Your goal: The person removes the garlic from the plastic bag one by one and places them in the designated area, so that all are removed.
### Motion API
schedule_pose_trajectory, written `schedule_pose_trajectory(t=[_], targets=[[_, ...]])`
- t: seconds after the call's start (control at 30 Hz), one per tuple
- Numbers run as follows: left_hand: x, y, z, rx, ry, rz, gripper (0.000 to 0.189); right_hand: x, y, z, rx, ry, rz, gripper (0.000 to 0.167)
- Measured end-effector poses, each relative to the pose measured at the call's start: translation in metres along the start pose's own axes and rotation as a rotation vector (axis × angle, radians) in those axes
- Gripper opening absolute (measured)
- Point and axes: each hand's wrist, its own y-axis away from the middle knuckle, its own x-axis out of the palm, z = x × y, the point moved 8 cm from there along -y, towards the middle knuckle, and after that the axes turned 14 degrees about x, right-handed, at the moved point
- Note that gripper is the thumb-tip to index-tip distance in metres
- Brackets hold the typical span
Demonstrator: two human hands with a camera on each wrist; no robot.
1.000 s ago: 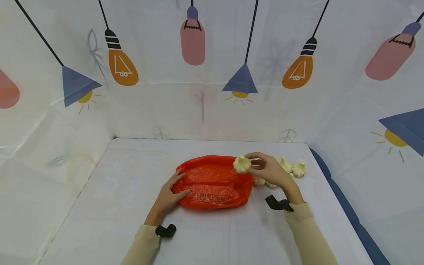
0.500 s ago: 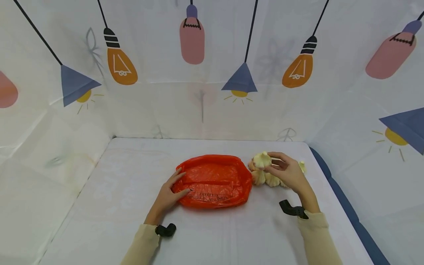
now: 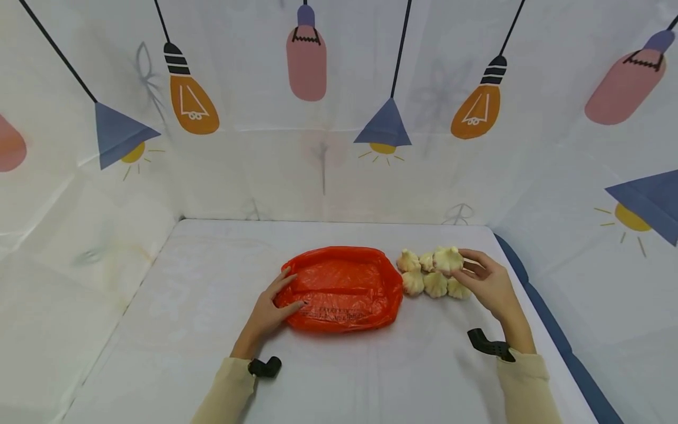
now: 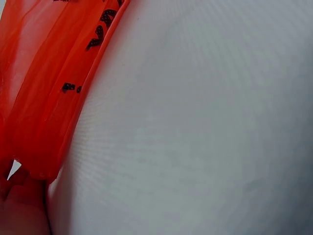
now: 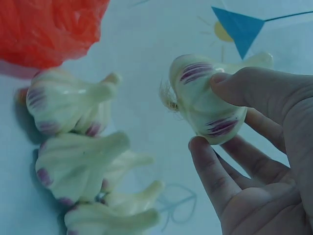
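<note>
In the head view my left hand [image 3: 269, 312] rests on the left end of a red plastic bag [image 3: 339, 288], thumb and fingers spread. The left wrist view shows the bag's edge with black print, the hand barely visible in the corner. My right hand [image 3: 492, 288] pinches a garlic bulb [image 5: 208, 98] between thumb and fingertips. This pale bulb has purple streaks and a tuft of roots, and is lifted over the other garlic bulbs [image 3: 435, 285]. Those bulbs lie in rows against the bag's right side; part of the group is hidden behind the hand.
A white table [image 3: 212, 253] bears the bag and bulbs. Around it hangs a pale cloth [image 3: 254, 165] printed with lamps and light bulbs. A dark blue strip [image 3: 551, 330] runs along the table's right side.
My right hand has carried the garlic bulb rightward, from the bag's right edge to over the right part of the bulb group. My left hand and the bag have stayed put.
</note>
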Motion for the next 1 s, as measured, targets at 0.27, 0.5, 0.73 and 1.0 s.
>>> schedule_pose_trajectory(t=[0.27,0.5,0.73,1.0], targets=[[0.0,-0.001,0.0,-0.012,-0.001,0.003,0.073,-0.022,0.008,-0.02,0.061,0.021,-0.084,0.05],[0.001,-0.001,-0.001,-0.008,-0.008,0.003,0.073,-0.037,0.011,-0.035,0.076,0.01,-0.156,0.053],[0.0,0.0,0.0,0.004,0.007,0.0,0.073,-0.05,0.017,-0.057,0.063,-0.1,-0.179,0.049],[0.001,0.001,0.001,-0.001,0.001,-0.002,0.073,-0.059,0.02,-0.083,0.109,-0.197,-0.218,0.047]])
